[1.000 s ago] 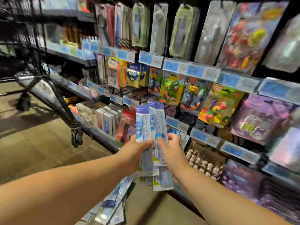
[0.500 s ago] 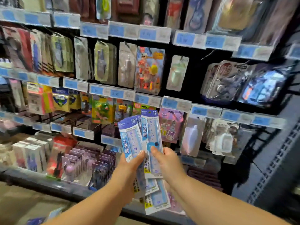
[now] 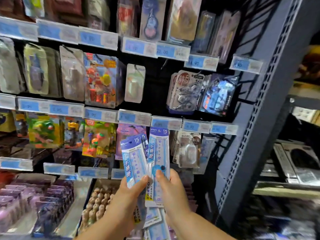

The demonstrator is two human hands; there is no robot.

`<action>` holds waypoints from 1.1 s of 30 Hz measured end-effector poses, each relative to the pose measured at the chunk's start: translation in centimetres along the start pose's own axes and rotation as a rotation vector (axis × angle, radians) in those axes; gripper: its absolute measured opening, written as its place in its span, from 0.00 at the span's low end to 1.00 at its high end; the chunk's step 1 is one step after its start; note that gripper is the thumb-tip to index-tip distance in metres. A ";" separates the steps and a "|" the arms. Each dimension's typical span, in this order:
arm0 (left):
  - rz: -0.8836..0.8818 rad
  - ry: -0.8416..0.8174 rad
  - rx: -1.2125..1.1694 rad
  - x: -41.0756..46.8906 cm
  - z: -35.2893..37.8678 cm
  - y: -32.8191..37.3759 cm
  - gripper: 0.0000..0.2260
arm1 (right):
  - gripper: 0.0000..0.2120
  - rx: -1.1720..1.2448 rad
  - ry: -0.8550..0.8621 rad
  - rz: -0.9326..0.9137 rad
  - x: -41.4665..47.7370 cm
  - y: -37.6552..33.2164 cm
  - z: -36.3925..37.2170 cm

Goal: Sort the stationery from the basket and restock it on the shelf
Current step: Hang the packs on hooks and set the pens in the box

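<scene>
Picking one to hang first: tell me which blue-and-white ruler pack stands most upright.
The blue-and-white ruler pack pinched by the right hand: nearly vertical and topmost, while the fanned packs in the left hand lean leftward.

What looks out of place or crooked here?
Only the blue ruler packs: the left hand and right hand hold them fanned and tilted before the shelf, not hung up. The hanging goods look orderly, though blurred.

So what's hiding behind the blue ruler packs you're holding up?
A purple hanging pack peeks out behind the ruler packs, below a blue price label. Most of it is covered, so its contents cannot be told.
</scene>
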State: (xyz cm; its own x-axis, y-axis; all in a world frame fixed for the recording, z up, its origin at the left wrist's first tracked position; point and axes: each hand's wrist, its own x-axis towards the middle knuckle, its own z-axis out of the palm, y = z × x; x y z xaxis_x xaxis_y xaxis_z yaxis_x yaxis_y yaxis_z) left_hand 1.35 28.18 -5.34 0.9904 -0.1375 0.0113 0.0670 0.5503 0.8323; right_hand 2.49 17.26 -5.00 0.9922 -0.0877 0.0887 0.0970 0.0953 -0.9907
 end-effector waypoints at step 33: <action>-0.111 -0.137 0.212 4.1 3.1 -5.8 0.24 | 0.14 -0.084 0.045 0.092 0.4 -2.4 -9.5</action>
State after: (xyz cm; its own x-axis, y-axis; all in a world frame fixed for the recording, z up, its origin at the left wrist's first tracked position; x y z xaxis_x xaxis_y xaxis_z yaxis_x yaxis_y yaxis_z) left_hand 4.62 21.90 -8.44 0.9517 -0.3060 -0.0239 0.1335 0.3425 0.9300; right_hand 1.91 7.56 -3.57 0.9919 -0.1272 -0.0057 -0.0030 0.0217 -0.9998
